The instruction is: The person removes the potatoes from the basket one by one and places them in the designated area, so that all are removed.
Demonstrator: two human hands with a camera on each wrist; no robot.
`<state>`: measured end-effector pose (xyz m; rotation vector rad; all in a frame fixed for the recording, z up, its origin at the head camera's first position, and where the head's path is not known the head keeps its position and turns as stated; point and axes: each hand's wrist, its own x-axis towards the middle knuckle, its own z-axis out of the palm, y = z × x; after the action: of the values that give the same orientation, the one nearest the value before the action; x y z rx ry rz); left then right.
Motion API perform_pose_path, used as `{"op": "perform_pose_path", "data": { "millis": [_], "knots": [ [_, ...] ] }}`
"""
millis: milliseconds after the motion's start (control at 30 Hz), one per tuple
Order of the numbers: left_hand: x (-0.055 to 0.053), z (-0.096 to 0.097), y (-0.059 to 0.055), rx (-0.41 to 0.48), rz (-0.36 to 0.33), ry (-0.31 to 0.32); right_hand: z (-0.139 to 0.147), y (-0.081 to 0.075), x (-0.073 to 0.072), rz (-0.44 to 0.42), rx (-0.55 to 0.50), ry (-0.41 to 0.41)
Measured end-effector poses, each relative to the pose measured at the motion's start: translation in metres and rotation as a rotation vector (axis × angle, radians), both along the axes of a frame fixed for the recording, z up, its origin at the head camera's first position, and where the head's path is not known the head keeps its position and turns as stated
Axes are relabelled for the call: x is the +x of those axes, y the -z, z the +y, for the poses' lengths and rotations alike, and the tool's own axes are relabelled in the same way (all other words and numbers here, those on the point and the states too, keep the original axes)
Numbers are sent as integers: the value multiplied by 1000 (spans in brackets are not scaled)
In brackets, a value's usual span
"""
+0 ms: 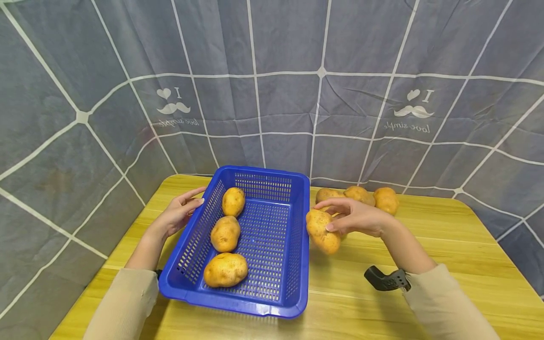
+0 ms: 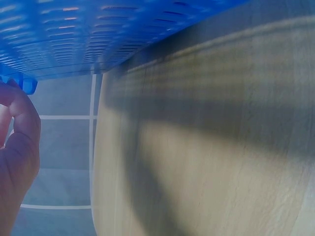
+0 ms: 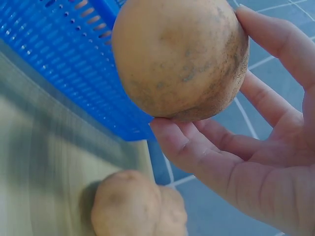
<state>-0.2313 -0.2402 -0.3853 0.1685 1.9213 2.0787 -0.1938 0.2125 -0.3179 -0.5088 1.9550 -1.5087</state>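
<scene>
A blue plastic basket (image 1: 299, 264) with slotted walls holds three potatoes in a row along its left side: a far potato (image 1: 233, 202), a middle potato (image 1: 225, 233) and a near potato (image 1: 225, 270). My left hand (image 1: 180, 212) grips the basket's left rim with thumb and fingers; part of that grip lies outside the left wrist view. Just beyond the right rim, my right hand (image 1: 357, 218) pinches another potato (image 1: 323, 231) between thumb and fingers, above the table. Dark, rough patches mark the underside of this held potato (image 3: 182, 59) in the right wrist view.
Several loose potatoes (image 1: 386, 201) lie near the table's back edge, some partly hidden behind my right hand. The wood-grain table (image 1: 425, 226) extends to the right. A grey checked curtain (image 1: 289, 104) hangs behind and at the left.
</scene>
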Motion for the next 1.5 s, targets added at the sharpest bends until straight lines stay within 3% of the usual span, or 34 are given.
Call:
{"op": "perform_pose_path", "data": {
  "millis": [900, 1300, 1500],
  "knots": [
    [1, -4, -4, -6, 11, -3, 70, 23, 17, -43, 42, 119],
    [2, -4, -3, 34, 19, -7, 101, 40, 22, -20, 86, 176],
    [3, -2, -1, 47, 26, 23, 115, 52, 26, -29, 100, 236]
  ]
}}
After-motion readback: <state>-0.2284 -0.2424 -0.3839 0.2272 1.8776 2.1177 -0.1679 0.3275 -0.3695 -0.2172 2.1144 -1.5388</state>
